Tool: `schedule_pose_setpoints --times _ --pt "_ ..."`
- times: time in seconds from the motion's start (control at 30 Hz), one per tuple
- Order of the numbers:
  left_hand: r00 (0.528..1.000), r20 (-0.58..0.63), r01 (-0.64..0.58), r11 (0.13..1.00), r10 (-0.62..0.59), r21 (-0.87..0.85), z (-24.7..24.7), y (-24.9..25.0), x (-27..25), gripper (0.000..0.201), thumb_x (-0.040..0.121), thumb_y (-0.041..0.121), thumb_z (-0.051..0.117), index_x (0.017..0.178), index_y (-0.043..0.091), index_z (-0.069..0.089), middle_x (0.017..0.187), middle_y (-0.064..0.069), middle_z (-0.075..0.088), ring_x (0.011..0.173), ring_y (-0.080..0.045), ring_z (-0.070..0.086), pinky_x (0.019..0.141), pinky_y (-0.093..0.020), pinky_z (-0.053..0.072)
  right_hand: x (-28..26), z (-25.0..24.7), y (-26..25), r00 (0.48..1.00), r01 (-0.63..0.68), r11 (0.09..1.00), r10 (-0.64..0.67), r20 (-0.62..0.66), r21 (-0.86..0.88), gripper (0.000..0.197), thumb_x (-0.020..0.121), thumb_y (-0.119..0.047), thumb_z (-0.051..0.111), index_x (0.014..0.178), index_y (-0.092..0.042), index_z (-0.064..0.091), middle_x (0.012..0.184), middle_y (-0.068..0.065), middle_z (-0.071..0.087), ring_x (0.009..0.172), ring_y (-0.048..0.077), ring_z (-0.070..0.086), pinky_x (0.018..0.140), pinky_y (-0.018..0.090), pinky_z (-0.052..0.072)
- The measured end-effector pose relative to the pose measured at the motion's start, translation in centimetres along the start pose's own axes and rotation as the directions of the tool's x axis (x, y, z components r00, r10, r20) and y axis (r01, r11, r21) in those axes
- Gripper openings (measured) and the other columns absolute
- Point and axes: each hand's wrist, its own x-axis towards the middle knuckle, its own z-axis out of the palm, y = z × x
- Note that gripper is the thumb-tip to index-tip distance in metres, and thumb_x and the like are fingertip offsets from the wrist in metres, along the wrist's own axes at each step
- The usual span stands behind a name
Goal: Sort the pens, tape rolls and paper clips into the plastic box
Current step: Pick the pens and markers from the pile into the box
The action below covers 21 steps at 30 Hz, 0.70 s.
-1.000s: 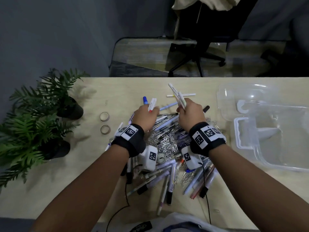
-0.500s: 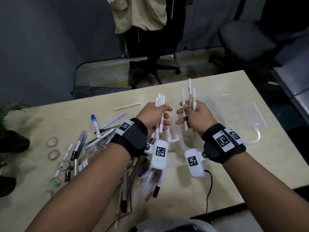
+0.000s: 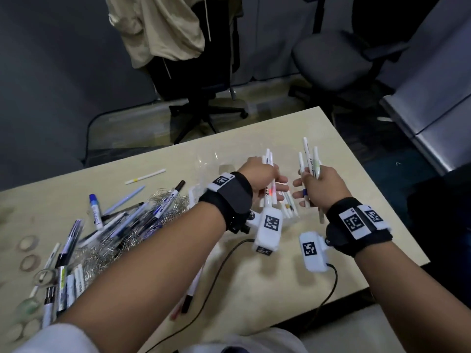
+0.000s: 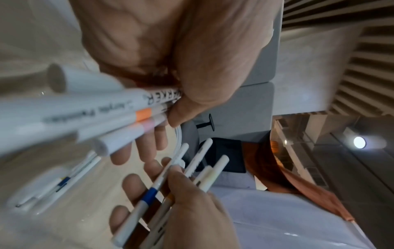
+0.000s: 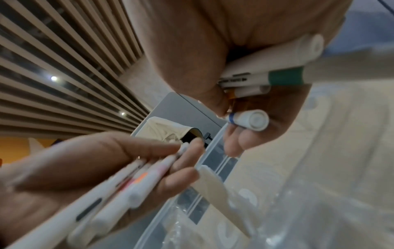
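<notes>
Few pens (image 3: 289,208) boxed, both hands (image 3: 262,178) (image 3: 322,184) gripping more pens, heap (image 3: 122,225) left at surface's left edge.

Pens (image 3: 309,159): smooth white plastic, slight gloss, w/ coloured bands. Box (image 5: 213,198): clear glossy plastic. Paper clips (image 3: 102,248): shiny metal wire. Table (image 3: 254,284): pale, smooth, matt, wood-look. Wrist straps (image 3: 230,197): black matt cloth. Jacket (image 3: 163,26): beige cloth.

Bare table (image 3: 267,289) lies near the body; pens (image 3: 122,220) and paper clips (image 3: 102,250) crowd its left.
</notes>
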Motion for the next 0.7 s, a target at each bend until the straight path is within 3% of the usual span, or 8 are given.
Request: schedule_pose_setpoints --times 0.17,0.23,0.3,0.37,0.47,0.53,0.63,0.7 --pt "0.997 -0.078 0.016 0.98 0.0 0.196 2.6 0.2 2.2 0.007 0.092 0.001 0.052 0.094 -0.001 0.059 0.097 -0.018 0.071 0.087 -0.036 0.071 0.085 -0.053 0.057 0.5 -0.5 0.3 0.998 0.007 0.992 0.001 0.062 -0.123 0.019 0.101 -0.018 0.045 0.101 -0.009 0.062 0.086 0.009 0.073 0.064 0.023 0.073 0.06 0.044 0.062" --pt "0.99 -0.137 0.022 0.94 0.026 0.339 3.0 0.0 3.2 0.011 0.089 0.005 0.054 0.088 -0.005 0.059 0.092 -0.02 0.069 0.083 -0.036 0.068 0.077 -0.041 0.057 0.6 -0.6 0.1 0.997 0.032 0.972 -0.016 0.071 -0.234 0.023 0.1 -0.022 0.045 0.097 -0.009 0.064 0.086 0.01 0.071 0.064 0.022 0.072 0.059 0.037 0.061" --pt "0.984 -0.175 0.053 0.918 0.018 0.394 3.2 -0.1 3.7 0.013 0.089 0.006 0.052 0.078 -0.002 0.052 0.071 -0.016 0.056 0.065 -0.033 0.055 0.061 -0.032 0.047 1.0 -0.6 0.3 0.997 0.05 0.964 -0.03 0.078 -0.263 0.027 0.095 -0.029 0.046 0.094 -0.01 0.066 0.091 0.012 0.07 0.078 0.03 0.071 0.069 0.045 0.061" --pt "0.983 -0.181 0.064 0.917 0.01 0.394 3.2 -0.2 4.0 0.011 0.085 0.006 0.052 0.085 -0.005 0.054 0.071 -0.014 0.051 0.066 -0.035 0.058 0.059 -0.032 0.044 1.6 -0.6 0.7 0.995 0.066 0.969 -0.047 0.088 -0.237 0.028 0.092 -0.033 0.046 0.092 -0.013 0.065 0.094 0.012 0.07 0.087 0.033 0.069 0.078 0.051 0.059" --pt "0.984 -0.178 0.034 0.948 0.024 0.318 3.3 -0.3 4.3 0.027 0.084 0.009 0.05 0.106 -0.006 0.058 0.094 -0.02 0.062 0.095 -0.04 0.069 0.073 -0.044 0.056 1.4 -0.6 0.0 0.994 0.053 0.993 -0.042 0.101 -0.107 0.024 0.098 -0.031 0.048 0.093 -0.013 0.064 0.098 0.006 0.069 0.086 0.025 0.072 0.083 0.051 0.058" --pt "0.983 -0.179 -0.002 0.975 0.042 0.222 3.4 0.2 3.5 0.014 0.092 0.007 0.049 0.101 -0.001 0.056 0.096 -0.019 0.063 0.085 -0.035 0.07 0.077 -0.051 0.059 1.3 -0.6 -0.4 0.992 0.082 0.994 -0.074 0.1 -0.078 0.027 0.1 -0.031 0.049 0.098 -0.008 0.064 0.09 0.005 0.067 0.085 0.027 0.07 0.085 0.053 0.057" --pt "0.982 -0.181 -0.032 0.997 0.044 0.067 3.3 0.7 3.3 0.004 0.098 0.001 0.044 0.099 0.002 0.048 0.088 -0.018 0.061 0.068 -0.03 0.062 0.065 -0.043 0.056 1.3 -0.9 -0.7 0.988 0.138 0.975 -0.124 0.089 -0.176 0.034 0.102 -0.034 0.047 0.079 -0.011 0.059 0.071 0.004 0.054 0.068 0.027 0.058 0.067 0.041 0.052" --pt "0.982 -0.185 -0.042 0.998 0.048 0.04 3.3 0.8 3.3 0.003 0.099 0.0 0.044 0.101 0.001 0.046 0.085 -0.019 0.06 0.067 -0.03 0.06 0.065 -0.043 0.054 1.3 -1.0 -0.9 0.984 0.164 0.945 -0.136 0.114 -0.283 0.042 0.104 -0.031 0.045 0.064 -0.019 0.043 0.063 -0.001 0.04 0.055 0.016 0.041 0.052 0.029 0.031"
